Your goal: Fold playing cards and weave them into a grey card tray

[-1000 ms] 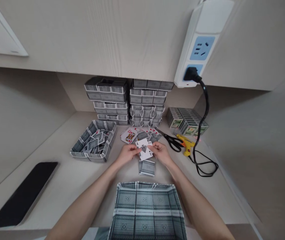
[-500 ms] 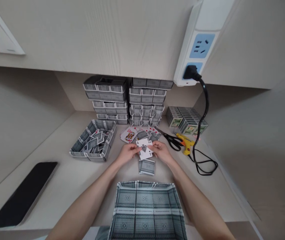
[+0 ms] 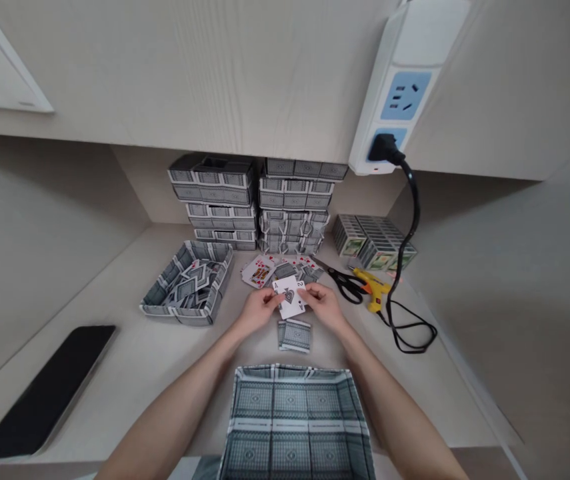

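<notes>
Between both hands are face-up playing cards (image 3: pixel 290 297), an ace of spades on top and the corner of a 2 showing at the right. My left hand (image 3: pixel 258 308) pinches the left edge, thumb on top. My right hand (image 3: pixel 323 304) grips the right side the same way. Just below lie a few face-down cards (image 3: pixel 297 335) with a grey pattern. Loose cards (image 3: pixel 259 271), some face up and some face down, spread behind my fingers. Nearest my body stands a box made of cards (image 3: pixel 289 425), open at the top, between my forearms.
A card-made tray (image 3: pixel 213 311) holding loose cards sits at the left. Stacked card boxes (image 3: pixel 295 193) stand at the back, beside packed decks (image 3: pixel 379 243). Scissors (image 3: pixel 349 283), a yellow glue gun (image 3: pixel 375 288) and its black cable lie right; a black slab (image 3: pixel 47 393) lies left.
The whole view has shifted very slightly. Both hands keep the same grip on the cards, and nothing else has visibly moved.
</notes>
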